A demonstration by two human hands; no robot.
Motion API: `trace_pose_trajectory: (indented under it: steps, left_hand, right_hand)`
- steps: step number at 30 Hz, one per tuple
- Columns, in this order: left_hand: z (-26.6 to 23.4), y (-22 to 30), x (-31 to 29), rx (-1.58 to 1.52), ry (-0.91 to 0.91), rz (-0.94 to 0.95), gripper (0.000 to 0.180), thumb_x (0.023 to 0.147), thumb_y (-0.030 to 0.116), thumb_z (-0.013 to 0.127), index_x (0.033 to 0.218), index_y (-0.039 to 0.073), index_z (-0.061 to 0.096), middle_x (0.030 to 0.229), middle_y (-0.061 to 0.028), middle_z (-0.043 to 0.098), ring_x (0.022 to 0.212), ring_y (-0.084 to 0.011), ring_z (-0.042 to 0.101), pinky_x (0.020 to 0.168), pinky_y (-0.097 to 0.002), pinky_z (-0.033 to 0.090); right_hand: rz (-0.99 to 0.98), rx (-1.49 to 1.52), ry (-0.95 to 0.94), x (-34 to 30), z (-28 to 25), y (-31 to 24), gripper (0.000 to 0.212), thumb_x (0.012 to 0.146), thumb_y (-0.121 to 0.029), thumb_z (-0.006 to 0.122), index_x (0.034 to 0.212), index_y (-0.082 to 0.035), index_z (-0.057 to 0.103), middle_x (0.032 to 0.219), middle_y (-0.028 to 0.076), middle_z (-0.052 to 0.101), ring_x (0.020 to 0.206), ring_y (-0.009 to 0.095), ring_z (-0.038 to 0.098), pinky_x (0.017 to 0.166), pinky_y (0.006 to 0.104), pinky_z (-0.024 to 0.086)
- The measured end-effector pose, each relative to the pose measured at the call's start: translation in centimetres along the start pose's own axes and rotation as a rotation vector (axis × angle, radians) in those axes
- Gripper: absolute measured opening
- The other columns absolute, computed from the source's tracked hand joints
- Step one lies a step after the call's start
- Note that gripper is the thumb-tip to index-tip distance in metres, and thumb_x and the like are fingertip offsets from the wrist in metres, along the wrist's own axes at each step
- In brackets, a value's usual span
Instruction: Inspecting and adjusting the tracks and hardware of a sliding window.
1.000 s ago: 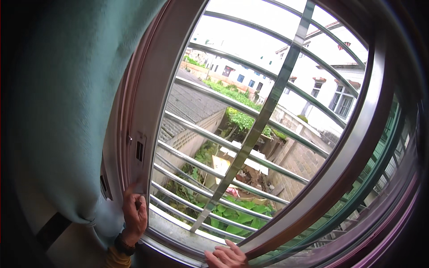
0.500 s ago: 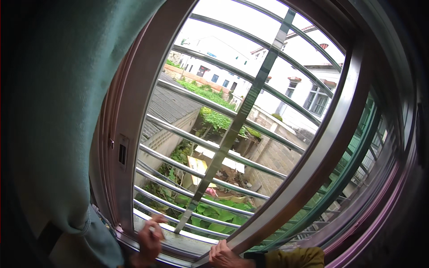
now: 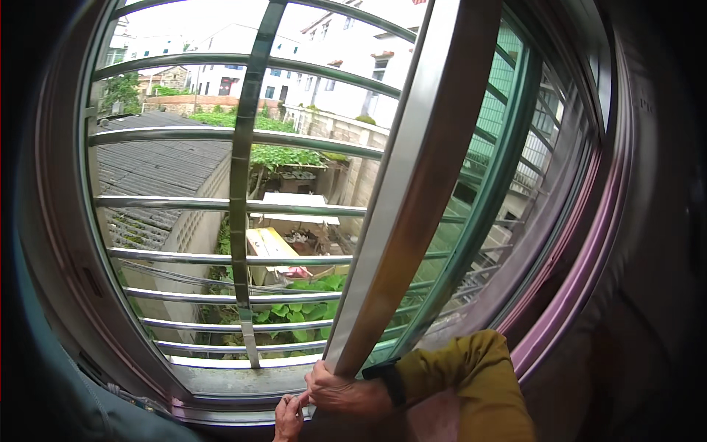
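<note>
A sliding window sash (image 3: 398,295), with a metal face and a brownish edge, stands partway across the window opening. At its lower end, my right hand (image 3: 340,392) is wrapped around the edge just above the track. My left hand (image 3: 289,418) is right beside it, fingers curled and pinched together close to the right fingertips. Whatever those left fingers hold, if anything, is too small to make out. Below the opening runs the window's sill and track (image 3: 228,416). A dark band circles my right wrist under a mustard-coloured sleeve.
Outside the opening is a metal security grille (image 3: 241,184) of horizontal bars and a flat upright. A green-framed panel (image 3: 479,250) lies behind the sash to the right. The teal curtain (image 3: 51,368) hangs at the lower left, and pink frame rails (image 3: 582,287) curve down the right.
The view has turned, leaving the curtain low at the left. My left hand has come down from above the sill to beside my right hand, which keeps its hold on the sash.
</note>
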State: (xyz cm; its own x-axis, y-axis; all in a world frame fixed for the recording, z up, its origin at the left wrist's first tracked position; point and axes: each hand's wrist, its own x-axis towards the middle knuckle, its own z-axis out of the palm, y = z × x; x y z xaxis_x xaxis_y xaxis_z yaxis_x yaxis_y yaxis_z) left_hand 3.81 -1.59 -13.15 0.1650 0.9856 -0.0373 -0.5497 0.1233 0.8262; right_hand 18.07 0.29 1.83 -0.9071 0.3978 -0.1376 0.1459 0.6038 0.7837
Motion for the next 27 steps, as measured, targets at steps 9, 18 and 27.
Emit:
trace_pose_trajectory:
  steps: [9,18,27]
  left_hand:
    - [2.6,-3.6,-0.6,0.542,-0.059,0.072,0.027,0.096,0.025,0.044,0.092,0.001,0.057,0.066,-0.0057,0.049,0.060,-0.0132,0.047,0.057,-0.0304,0.040]
    - [6.1,-5.7,0.3,0.563,-0.209,0.024,0.039,0.097,0.032,0.039,0.125,0.009,0.053,0.068,-0.0095,0.047,0.061,-0.0206,0.049,0.060,-0.0342,0.041]
    - [6.6,0.5,0.2,0.337,-0.214,-0.028,0.028,0.098,0.024,0.043,0.114,0.004,0.055,0.091,-0.0040,0.062,0.069,-0.0080,0.047,0.062,-0.0234,0.041]
  right_hand:
    - [-0.086,-0.011,0.152,-4.1,-0.3,2.1,0.018,0.073,-0.022,0.053,0.073,-0.006,0.061,0.069,0.007,0.052,0.067,0.018,0.052,0.054,0.0352,0.038]
    - [0.187,0.202,-0.211,-6.7,1.6,1.0,0.034,0.080,-0.022,0.051,0.099,0.003,0.062,0.072,0.009,0.060,0.074,0.024,0.062,0.062,0.0305,0.041]
    - [0.315,0.186,-0.156,-9.4,2.3,2.4,0.030,0.077,-0.018,0.053,0.098,0.002,0.063,0.067,0.007,0.057,0.067,0.019,0.056,0.059,0.0306,0.038]
